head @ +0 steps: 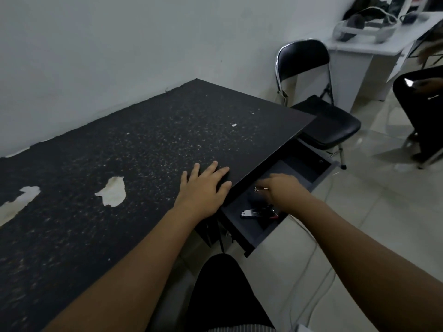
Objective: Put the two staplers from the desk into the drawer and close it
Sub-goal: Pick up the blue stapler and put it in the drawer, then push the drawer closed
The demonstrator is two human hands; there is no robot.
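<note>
The desk drawer [291, 169] stands pulled out at the right side of the black desk [134, 168]. Inside it, near its closer end, lies a silver and black stapler [253, 213]. My right hand [281, 189], blurred and wearing a ring, is down in the drawer just above that stapler. A dark shape sits under its fingers; I cannot tell whether it is the second stapler or whether the hand grips it. My left hand [203, 188] lies flat on the desk top by the edge above the drawer, fingers spread, holding nothing. No stapler is on the desk top.
A black folding chair [318, 111] stands just beyond the drawer. A white table [364, 51] with headsets is at the back right. A seated person [422, 109] is at the right edge. Cables run over the tiled floor [359, 224]. My dark-clad knee [220, 291] is below the drawer.
</note>
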